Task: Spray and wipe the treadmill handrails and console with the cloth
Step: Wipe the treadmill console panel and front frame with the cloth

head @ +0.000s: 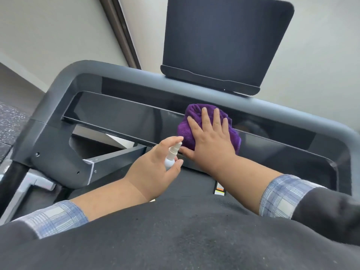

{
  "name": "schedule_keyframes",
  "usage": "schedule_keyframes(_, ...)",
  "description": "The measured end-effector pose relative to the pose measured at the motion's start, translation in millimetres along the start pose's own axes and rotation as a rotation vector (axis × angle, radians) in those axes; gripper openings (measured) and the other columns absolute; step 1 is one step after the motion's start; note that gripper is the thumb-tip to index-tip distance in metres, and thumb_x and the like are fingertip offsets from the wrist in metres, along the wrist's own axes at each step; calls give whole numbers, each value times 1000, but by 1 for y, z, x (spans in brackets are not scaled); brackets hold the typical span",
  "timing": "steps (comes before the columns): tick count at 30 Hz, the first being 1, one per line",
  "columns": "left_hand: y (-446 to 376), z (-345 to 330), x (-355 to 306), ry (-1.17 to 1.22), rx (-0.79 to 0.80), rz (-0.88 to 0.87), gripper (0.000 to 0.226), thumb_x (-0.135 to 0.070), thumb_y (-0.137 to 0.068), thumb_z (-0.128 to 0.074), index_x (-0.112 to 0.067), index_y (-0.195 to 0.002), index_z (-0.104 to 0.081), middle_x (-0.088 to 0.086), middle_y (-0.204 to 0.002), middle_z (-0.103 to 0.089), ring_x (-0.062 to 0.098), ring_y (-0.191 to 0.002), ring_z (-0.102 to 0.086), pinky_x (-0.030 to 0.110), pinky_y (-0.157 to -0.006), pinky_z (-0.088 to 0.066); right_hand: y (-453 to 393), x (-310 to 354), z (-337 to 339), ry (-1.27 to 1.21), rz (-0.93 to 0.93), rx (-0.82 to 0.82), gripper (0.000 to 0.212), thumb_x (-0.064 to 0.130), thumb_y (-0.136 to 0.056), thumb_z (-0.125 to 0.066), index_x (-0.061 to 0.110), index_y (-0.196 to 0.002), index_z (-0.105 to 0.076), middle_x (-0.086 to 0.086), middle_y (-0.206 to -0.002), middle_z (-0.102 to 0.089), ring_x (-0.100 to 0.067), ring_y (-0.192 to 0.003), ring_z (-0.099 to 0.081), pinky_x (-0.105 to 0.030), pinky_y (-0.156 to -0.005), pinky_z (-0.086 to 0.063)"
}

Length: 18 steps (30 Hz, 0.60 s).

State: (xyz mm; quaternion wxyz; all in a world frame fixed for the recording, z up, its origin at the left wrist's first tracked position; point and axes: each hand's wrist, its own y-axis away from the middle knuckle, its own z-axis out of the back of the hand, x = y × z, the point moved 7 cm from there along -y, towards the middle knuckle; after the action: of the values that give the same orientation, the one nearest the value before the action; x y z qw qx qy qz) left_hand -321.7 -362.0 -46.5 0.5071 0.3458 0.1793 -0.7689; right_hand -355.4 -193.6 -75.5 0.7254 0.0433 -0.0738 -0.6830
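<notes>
Seen from above, looking down over a dark top and plaid cuffs (280, 193) toward a treadmill console (120, 114). Glossy black panel, long and slanted, set inside a grey handrail (81, 70) that bends round at both corners. Right hand (211, 137) laid flat on a purple cloth (184, 133), fingers straight and slightly spread, pressing it against the panel just right of centre. Left hand (155, 166) just beside it, lower and nearer, fingers curled round a small white spray bottle (171, 155), forefinger on top of the nozzle, which points at the cloth's lower edge. Dark blank screen (226, 38) standing above the rail on a shelf-like lip. Behind it, a plain pale wall (48, 32) with a dark vertical strip. At far left, speckled dark floor (9, 121). Below the console, grey frame struts and a strip of black belt.
</notes>
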Motion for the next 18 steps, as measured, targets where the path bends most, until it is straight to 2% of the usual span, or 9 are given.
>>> schedule_keyframes(2, 0, 2, -1, -7, 5, -17, 55, -51, -89, -51, -57, -139, -28, -29, -104, -55, -3, -87, -55, 14, -75, -41, 3, -6, -1, 0, 17, 6, 97, 88, -81, -23, 31, -159, -11, -15, -167, -2, -43, -151, 6, -60, -121, -2)
schedule_keyframes(5, 1, 12, 4, -19, -16, -3, 58, -42, -93, -59, -57, -139, -27, -24, -105, -57, 5, -85, -56, 24, -75, -46, 22, -21, -2, -16, 29, 14, 99, 89, -78, -26, 33, -158, -12, -13, -168, -5, -39, -153, 3, -58, -122, -8)
schedule_keyframes(6, 2, 16, 7, -25, -32, 4, 60, -39, -93, -61, -58, -138, -27, -25, -104, -57, 5, -85, -56, 23, -75, -46, 27, -25, -3, -16, 18, 20, 100, 89, -76, -26, 34, -158, -12, -13, -168, -6, -39, -153, 2, -58, -122, -9)
schedule_keyframes(10, 10, 28, 23, -32, -65, 19, 60, -40, -92, -60, -59, -138, -26, -29, -98, -56, -4, -89, -55, 5, -72, -39, 26, -23, -3, 13, -22, 38, 104, 91, -72, -29, 33, -157, -12, -14, -167, -8, -41, -152, -1, -59, -122, -11)
schedule_keyframes(12, 16, 35, 33, -24, -69, 41, 59, -42, -91, -59, -60, -138, -27, -29, -97, -57, -5, -87, -56, 8, -74, -39, 16, -11, -3, 32, -27, 32, 107, 93, -72, -30, 32, -157, -13, -16, -167, -10, -44, -151, -2, -59, -122, -10)
schedule_keyframes(15, 22, 49, 50, -23, -97, 93, 58, -46, -90, -57, -64, -136, -27, -30, -97, -57, 0, -86, -57, 21, -76, -45, -9, 22, 0, 33, 18, 7, 109, 94, -72, -30, 29, -157, -14, -19, -166, -12, -47, -150, -2, -62, -121, -10)
schedule_keyframes(18, 22, 60, 60, -10, -124, 96, 58, -43, -90, -59, -63, -136, -28, -31, -98, -56, -7, -88, -56, 14, -75, -41, -42, 70, 2, 6, 89, 13, 110, 92, -70, -24, 28, -158, -11, -19, -166, -6, -47, -150, 2, -62, -121, -6)
